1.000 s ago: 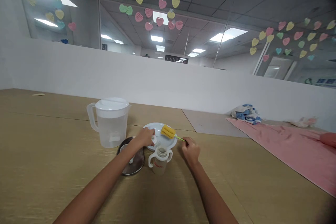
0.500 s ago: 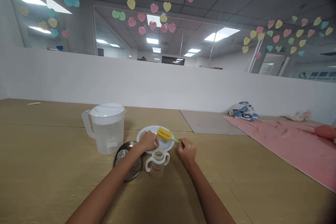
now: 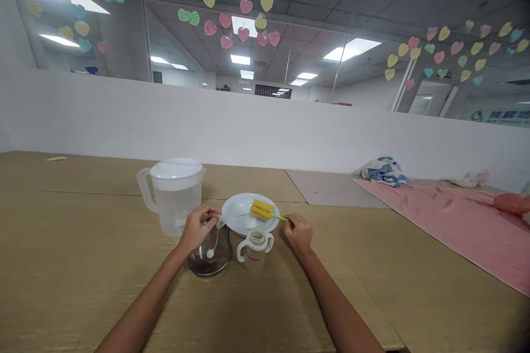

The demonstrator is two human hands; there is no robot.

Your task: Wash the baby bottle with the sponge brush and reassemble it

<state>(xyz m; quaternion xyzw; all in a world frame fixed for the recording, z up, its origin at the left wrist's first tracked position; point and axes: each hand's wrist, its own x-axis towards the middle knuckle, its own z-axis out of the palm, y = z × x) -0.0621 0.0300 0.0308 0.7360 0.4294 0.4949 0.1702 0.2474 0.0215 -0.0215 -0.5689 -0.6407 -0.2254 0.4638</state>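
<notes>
My left hand [image 3: 195, 229] is shut on a clear flexible straw [image 3: 216, 237] with a white weighted tip [image 3: 210, 253], which hangs over a round dark metal dish [image 3: 209, 259]. My right hand [image 3: 298, 233] grips the thin green handle of a yellow sponge bottle brush [image 3: 262, 209], whose head rests on a white plate [image 3: 238, 215]. A small white round piece [image 3: 250, 223] lies on the plate. In front of the plate stands a two-handled baby bottle [image 3: 254, 252] without a cap. A clear plastic water pitcher [image 3: 176, 198] with a white lid stands behind my left hand.
Everything stands on a wood-toned table [image 3: 83, 265]. A low white partition [image 3: 207, 127] runs behind it. To the right lie a grey board [image 3: 327, 190], a pink cloth [image 3: 455, 226] and a crumpled blue-and-white cloth [image 3: 384, 172].
My left hand has moved left from the plate to above the dark dish, now holding the clear straw. The white piece on the plate is now uncovered. My right hand still holds the brush.
</notes>
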